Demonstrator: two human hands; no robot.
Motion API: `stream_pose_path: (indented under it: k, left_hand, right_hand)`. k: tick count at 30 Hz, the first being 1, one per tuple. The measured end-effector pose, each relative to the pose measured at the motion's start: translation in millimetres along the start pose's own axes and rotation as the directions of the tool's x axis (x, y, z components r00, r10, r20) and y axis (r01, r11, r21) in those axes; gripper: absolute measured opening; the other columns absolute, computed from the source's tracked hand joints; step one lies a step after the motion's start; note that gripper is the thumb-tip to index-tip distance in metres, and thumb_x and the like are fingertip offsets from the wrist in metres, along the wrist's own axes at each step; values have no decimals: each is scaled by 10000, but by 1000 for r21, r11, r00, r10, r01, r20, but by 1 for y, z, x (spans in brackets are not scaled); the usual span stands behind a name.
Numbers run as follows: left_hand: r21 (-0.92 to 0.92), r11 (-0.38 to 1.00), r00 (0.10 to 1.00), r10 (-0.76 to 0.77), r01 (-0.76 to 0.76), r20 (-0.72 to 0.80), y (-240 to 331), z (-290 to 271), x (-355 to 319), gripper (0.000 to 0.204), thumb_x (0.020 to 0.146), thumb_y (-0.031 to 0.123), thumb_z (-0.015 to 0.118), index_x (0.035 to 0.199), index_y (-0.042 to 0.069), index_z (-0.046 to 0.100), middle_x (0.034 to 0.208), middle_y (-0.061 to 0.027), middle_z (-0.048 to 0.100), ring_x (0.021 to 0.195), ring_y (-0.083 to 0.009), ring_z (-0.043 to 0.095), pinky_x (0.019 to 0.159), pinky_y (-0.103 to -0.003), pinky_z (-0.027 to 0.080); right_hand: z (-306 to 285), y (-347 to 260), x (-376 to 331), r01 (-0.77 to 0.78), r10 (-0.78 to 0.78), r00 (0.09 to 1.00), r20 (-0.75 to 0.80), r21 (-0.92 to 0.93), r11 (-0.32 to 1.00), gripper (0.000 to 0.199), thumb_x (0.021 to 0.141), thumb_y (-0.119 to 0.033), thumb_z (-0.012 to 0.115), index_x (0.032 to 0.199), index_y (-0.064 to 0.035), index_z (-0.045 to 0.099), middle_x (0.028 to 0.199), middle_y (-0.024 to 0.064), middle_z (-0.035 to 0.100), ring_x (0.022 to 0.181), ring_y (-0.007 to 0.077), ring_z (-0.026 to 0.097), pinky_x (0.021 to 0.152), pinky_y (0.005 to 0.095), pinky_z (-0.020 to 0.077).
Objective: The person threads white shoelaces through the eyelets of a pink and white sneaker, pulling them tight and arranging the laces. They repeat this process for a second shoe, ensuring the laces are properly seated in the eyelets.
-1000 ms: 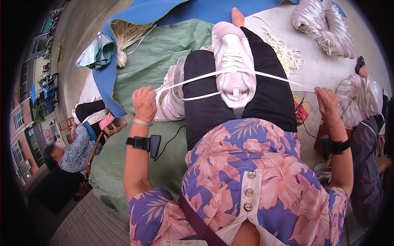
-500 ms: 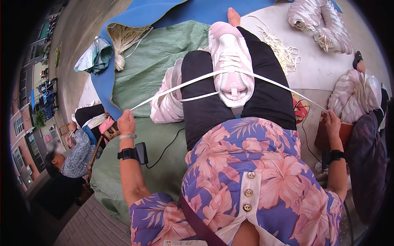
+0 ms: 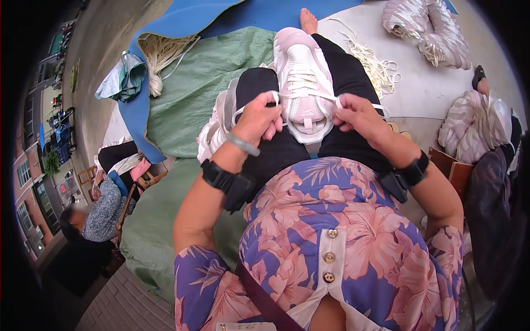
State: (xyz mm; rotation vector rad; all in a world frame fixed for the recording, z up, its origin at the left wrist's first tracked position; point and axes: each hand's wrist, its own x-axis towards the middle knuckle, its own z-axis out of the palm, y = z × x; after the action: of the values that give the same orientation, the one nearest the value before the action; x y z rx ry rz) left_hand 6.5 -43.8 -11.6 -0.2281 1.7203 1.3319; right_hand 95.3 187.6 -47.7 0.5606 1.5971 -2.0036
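A pink and white sneaker (image 3: 302,52) lies between my thighs, its toe pointing away from me and its heel nearest my body. White shoelace (image 3: 302,77) criss-crosses its upper rows. My left hand (image 3: 258,118) pinches one lace end at the left side of the shoe, fingers curled. On the opposite side my right hand (image 3: 356,115) grips the other end between thumb and fingers. A loose lace tail passes beyond the right hand over my leg. Partly behind my left forearm rests a bundle of pink and white shoe pieces (image 3: 212,132).
Loose white laces (image 3: 378,66) are heaped on the pale ground sheet ahead. More shoe bundles (image 3: 436,33) lie far right and beside a brown box (image 3: 450,168). A lace hank (image 3: 160,55) hangs over the blue mat (image 3: 135,118). Another person (image 3: 105,212) sits at the left.
Both hands have come inward from wide apart to either side of the shoe. The lace, stretched taut out to both sides before, is now held close to the shoe.
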Motion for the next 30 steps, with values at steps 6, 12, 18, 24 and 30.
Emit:
stream_pose_path:
  k: [6,12,18,24,30]
  left_hand:
    - [-216,966,989,131,-143,-66,11,2,42,158,882,162,520,955,23,505,622,-38,561,408,-58,442,365,-196,322]
    - [-172,964,966,169,-204,-197,0,-2,18,124,870,186,552,850,64,542,640,-6,568,455,-53,482,411,-183,359]
    - [-177,934,926,255,-310,-277,-10,6,6,120,850,186,598,853,67,588,654,39,535,488,-25,451,417,-151,317]
    - [-304,895,926,237,-326,-293,-12,15,10,117,854,171,594,870,57,574,689,-7,579,531,-59,542,433,-166,399]
    - [-308,902,939,228,-304,-259,-13,18,11,105,858,150,583,826,53,556,732,-46,612,583,-96,606,477,-184,471]
  right_hand:
    - [0,-5,41,242,-233,958,-168,37,969,88,796,-134,638,776,-63,590,686,-30,516,617,41,455,537,208,393]
    - [1,1,32,280,-226,937,-266,184,942,68,803,-102,643,796,-44,608,664,-16,544,561,38,494,510,182,426]
    - [10,11,32,403,-342,890,-301,173,899,48,796,-47,636,817,-15,606,697,1,576,622,51,550,561,184,460]
    - [14,12,36,471,-443,848,-291,31,882,57,775,-10,641,821,-7,607,705,-28,545,658,28,500,588,170,416]
    - [14,14,37,467,-466,835,-292,-72,881,71,766,-20,651,806,-1,595,692,-36,516,642,29,465,564,182,393]
